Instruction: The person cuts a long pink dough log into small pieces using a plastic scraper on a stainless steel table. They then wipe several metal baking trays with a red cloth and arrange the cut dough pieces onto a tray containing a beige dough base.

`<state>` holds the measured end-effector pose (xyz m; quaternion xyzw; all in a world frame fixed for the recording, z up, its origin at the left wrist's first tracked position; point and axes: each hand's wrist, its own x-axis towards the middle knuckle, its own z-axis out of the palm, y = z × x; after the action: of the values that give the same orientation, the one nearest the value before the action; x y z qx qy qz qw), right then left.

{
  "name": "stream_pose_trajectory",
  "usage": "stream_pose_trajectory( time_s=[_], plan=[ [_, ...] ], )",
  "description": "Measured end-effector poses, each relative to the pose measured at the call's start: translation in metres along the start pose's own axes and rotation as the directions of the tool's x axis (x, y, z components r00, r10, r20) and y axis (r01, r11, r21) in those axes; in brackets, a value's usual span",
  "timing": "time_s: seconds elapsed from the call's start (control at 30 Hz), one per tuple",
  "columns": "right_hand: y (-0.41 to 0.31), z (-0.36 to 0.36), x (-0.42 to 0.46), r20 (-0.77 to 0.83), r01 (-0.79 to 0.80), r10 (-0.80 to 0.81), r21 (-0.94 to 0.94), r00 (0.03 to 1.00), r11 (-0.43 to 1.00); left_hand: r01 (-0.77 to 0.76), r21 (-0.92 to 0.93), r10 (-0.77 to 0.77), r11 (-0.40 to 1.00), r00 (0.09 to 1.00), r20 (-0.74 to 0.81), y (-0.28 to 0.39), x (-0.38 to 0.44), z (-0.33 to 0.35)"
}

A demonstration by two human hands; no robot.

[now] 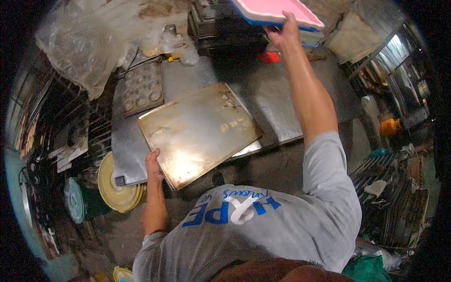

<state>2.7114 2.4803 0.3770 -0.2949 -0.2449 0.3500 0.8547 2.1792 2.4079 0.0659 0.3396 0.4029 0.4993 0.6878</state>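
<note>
My left hand (154, 165) grips the left edge of a flat metal baking sheet (201, 130), its thumb over the rim. The sheet is tilted and bears brown stains and baked-on patches. At the top of the view, my right hand (284, 33) is closed on the near edge of a pink plastic tray (278, 8), thumb on its rim. Something blue lies directly under the pink tray, and a clear container with a blue edge (310, 38) shows below that. How many pieces the right hand bears is hidden.
A metal-topped table (278, 116) stands before me, with a muffin pan (144, 86) at its left. Plastic bags (179, 46) lie behind the pan. Lidded buckets, one yellow (121, 194) and one teal (75, 200), stand at left. Racks (102, 130) flank the space. A red object (268, 56) sits farther back.
</note>
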Motion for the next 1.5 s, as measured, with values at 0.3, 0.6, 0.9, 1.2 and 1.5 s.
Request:
stream_pose_trajectory(
  time_s=[0.3, 0.6, 0.9, 1.2, 1.5],
  plan=[
    [0.052, 0.086, 0.124, -0.138, -0.152, 0.158, 0.05, 0.978, 0.987, 0.208, 0.098, -0.202, 0.973, 0.977, -0.072, -0.036, 0.025, 0.102],
    [0.128, -0.082, 0.082, 0.607, 0.572, -0.035, -0.726, 0.794, 0.383, 0.292, 0.465, -0.132, 0.836, 0.929, -0.345, -0.075, 0.04, 0.076],
    [0.113, -0.385, 0.195, 0.152, 0.316, 0.341, -0.806, 0.928, -0.5, 0.347, 0.542, -0.023, 0.765, 0.856, -0.516, -0.088, 0.01, 0.15],
    [0.172, -0.368, 0.216, 0.364, 0.608, 0.526, -0.672, 0.769, -0.424, 0.266, 0.522, -0.006, 0.81, 0.895, -0.447, -0.097, 0.001, 0.147],
    [0.093, -0.357, 0.109, 0.306, 0.667, 0.666, -0.635, 0.68, -0.389, 0.345, 0.45, -0.095, 0.824, 0.867, -0.489, -0.085, 0.004, 0.152]
  ],
)
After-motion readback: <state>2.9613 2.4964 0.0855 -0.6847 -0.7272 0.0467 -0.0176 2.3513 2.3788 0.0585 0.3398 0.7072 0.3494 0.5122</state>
